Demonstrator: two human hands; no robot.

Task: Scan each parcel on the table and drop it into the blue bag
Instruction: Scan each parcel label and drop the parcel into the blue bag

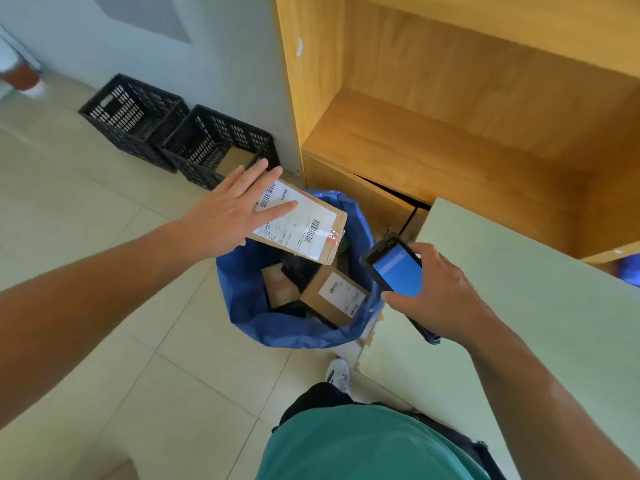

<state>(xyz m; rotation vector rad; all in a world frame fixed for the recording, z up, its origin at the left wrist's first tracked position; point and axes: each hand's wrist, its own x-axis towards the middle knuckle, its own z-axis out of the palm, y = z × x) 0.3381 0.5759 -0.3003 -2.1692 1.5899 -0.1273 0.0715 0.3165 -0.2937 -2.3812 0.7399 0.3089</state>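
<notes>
— Why is that left hand [230,216] spread so flat?

— Its fingers are straight and apart, lying over the white label on top of the parcel [304,226]. Nothing is curled round it. I think the hand is tipping the parcel down or letting it slide. I cannot tell if the palm really touches it.

— Where is the parcel, then?

— Right over the mouth of the blue bag [242,292]. It leans, with the low corner past the rim and the high end under the hand. It is not at the bottom yet.

— What does it look like?

— A flat brown cardboard box. A big white label covers most of the top, with black bar codes on it. There is clear tape and a bit of red at the low corner.

— And the right hand [440,296]?

— It is wrapped round a scanner [396,268], thumb on one edge and fingers on the other. The screen glows blue. I guess it is held to the side, by the edge of the table [519,306], so it is out of the parcel's way.

— Why is the bag on the floor [104,341]?

— It stands open just beside the table, so a parcel can drop straight in. A brown box [332,299] with a small label sits inside, with dark things I cannot make out.
</notes>
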